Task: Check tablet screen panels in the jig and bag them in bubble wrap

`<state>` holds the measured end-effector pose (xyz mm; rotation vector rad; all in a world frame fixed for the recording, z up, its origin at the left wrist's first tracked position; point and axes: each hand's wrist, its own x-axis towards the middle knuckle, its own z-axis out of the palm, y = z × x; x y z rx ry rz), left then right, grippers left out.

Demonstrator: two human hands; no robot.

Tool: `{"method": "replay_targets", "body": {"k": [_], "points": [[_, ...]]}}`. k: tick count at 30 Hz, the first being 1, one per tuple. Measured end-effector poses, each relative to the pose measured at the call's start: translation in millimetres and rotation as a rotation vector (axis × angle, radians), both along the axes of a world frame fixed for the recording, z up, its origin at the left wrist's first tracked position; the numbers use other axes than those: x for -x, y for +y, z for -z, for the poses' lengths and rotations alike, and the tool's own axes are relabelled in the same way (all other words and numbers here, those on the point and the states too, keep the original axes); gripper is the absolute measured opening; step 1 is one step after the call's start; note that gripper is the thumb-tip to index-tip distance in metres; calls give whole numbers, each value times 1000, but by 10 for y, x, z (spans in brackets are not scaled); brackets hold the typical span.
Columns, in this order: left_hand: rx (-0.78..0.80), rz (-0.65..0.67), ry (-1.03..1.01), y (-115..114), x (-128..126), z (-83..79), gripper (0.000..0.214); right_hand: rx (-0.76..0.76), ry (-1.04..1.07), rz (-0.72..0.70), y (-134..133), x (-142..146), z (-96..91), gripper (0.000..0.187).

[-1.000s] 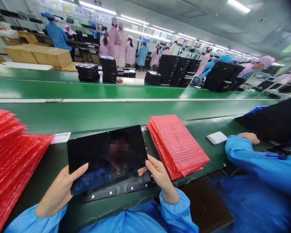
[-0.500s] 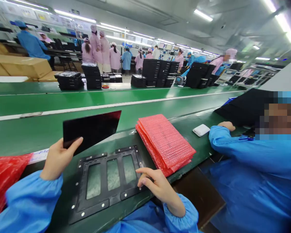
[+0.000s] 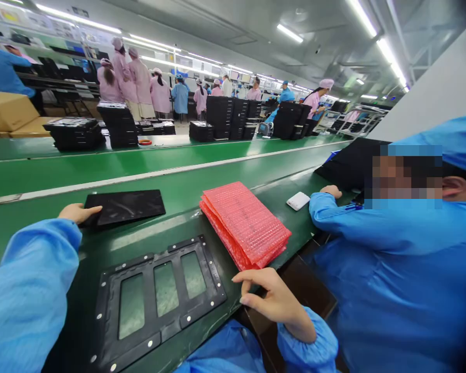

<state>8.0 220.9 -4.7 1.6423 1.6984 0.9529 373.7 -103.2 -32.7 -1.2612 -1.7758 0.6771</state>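
My left hand [image 3: 77,212] lies with its fingers on the near edge of a black glass tablet panel [image 3: 124,207], which rests flat on the green belt. My right hand [image 3: 275,295] hovers with loosely curled fingers, holding nothing, just below a stack of red bubble-wrap bags [image 3: 244,223]. Between my hands sits a black jig plate [image 3: 101,311] with three rectangular windows and white-dotted fasteners. Nothing covers the jig, and its windows show the green surface beneath.
A co-worker in a blue smock [image 3: 392,248] sits at right, with one hand beside a black stack [image 3: 349,163]. A small white box [image 3: 298,201] lies on the belt near them. Beyond a white rail, a further green belt [image 3: 101,166] carries stacks of black panels [image 3: 75,133].
My left hand has lowered the black panel from its raised position and laid it flat on the belt, left of the jig. The head view has swung further left.
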Motion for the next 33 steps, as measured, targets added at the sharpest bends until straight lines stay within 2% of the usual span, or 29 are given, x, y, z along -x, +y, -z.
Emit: {"method": "replay_targets", "body": {"k": [2,4,6,8,10,11,13,14,17,19,21,23,26,30,31,33], "points": [[33,-53,8,12,-22,-40,71,0,-49,19,14,-150,-107,27],[84,-22,-38,21,-174,-60,75,8,-102,90,121,-339,-203,24],[133,111,-136,-21,-454,-33,70,2,-182,209,336,-548,-263,27],[228,312,-291,-153,-812,46,69,-32,-381,392,619,-747,-270,33],[335,470,-387,-372,-1184,162,68,64,-695,603,893,-911,-226,38],[405,552,-434,-501,-1359,225,66,99,-725,633,1006,-977,-195,52],[520,683,-516,-760,-1668,344,60,162,-767,628,1164,-1076,-133,76],[559,739,-551,-877,-1799,395,56,174,-763,602,1210,-1111,-111,82],[647,886,-755,-1144,-2108,503,46,179,-780,558,1258,-1160,-86,80],[697,901,-961,-1258,-2252,544,43,163,-779,560,1255,-1130,-90,79],[732,825,-1133,-1338,-2356,575,40,139,-761,557,1251,-1037,-92,78],[747,728,-1230,-1393,-2415,604,36,114,-727,534,1250,-890,-83,78],[743,613,-1258,-1431,-2367,625,33,80,-642,471,1231,-635,-54,78],[761,477,-1237,-1472,-1953,508,36,56,-484,397,1125,-361,-5,65],[766,447,-1227,-1504,-1795,447,37,54,-368,376,1083,-295,12,63],[784,379,-1196,-1613,-1455,306,40,72,60,298,988,-140,54,65]]}}
